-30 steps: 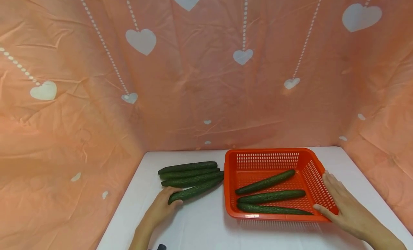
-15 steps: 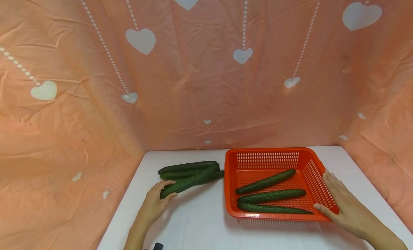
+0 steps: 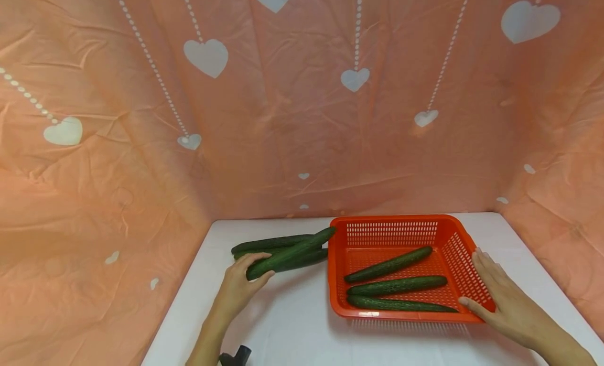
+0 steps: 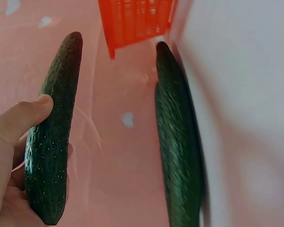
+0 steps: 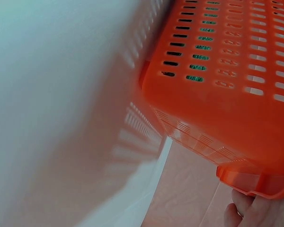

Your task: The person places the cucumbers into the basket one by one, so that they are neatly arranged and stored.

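My left hand [image 3: 238,284] grips one end of a dark green cucumber [image 3: 297,250], thumb on one side and fingers on the other. In the left wrist view this cucumber [image 4: 57,132] is raised off the table, apart from the others [image 4: 177,137]. Under and behind it in the head view lie more cucumbers [image 3: 264,245], partly hidden. An orange-red plastic basket [image 3: 401,317] stands to the right, with three cucumbers [image 3: 398,286] in it. My right hand [image 3: 511,308] rests against the basket's right side, its fingers straight along the wall and thumb at the rim.
The white table [image 3: 292,324] ends at a peach cloth backdrop [image 3: 302,119] printed with hearts, at the back and both sides. A black object [image 3: 238,355] shows beside the left forearm at the bottom edge. The slotted basket wall [image 5: 217,99] fills much of the right wrist view.
My left hand has lifted the front cucumber from the table and carried it up and over the other cucumbers, its far end now at the basket's left rim. The right hand stays put.
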The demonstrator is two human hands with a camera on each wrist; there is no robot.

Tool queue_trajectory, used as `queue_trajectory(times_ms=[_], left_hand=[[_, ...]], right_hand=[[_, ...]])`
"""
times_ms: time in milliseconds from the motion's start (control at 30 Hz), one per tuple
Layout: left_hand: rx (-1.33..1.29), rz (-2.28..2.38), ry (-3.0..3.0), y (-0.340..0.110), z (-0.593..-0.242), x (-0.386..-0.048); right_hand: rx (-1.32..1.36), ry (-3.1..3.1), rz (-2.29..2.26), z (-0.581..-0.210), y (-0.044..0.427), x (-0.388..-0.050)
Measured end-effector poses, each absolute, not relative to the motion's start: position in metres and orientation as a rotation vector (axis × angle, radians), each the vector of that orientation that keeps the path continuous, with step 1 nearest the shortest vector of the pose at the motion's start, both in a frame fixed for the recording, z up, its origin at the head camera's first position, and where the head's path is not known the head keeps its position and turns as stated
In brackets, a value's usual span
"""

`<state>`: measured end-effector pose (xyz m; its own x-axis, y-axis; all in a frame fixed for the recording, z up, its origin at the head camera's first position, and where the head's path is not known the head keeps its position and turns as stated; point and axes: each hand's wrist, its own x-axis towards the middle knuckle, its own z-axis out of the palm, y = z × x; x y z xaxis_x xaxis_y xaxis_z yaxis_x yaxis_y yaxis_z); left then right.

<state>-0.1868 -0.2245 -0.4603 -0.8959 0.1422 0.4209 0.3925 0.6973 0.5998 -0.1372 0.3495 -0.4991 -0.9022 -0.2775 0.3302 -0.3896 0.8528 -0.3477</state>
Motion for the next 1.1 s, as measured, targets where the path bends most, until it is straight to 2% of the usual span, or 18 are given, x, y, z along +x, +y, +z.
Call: queue_trajectory(times_ms=[667,1100], left_hand=[[-0.737,-1.012,-2.607,-0.159,-0.428,-0.226],[-0.93,-0.875,-2.686,-0.119,-0.423,-0.258]], right_hand=[[0.467,-2.816,0.634,-0.499,0.348,-0.137],[0.494,-2.789,0.565,-0.5,0.349,-0.137]])
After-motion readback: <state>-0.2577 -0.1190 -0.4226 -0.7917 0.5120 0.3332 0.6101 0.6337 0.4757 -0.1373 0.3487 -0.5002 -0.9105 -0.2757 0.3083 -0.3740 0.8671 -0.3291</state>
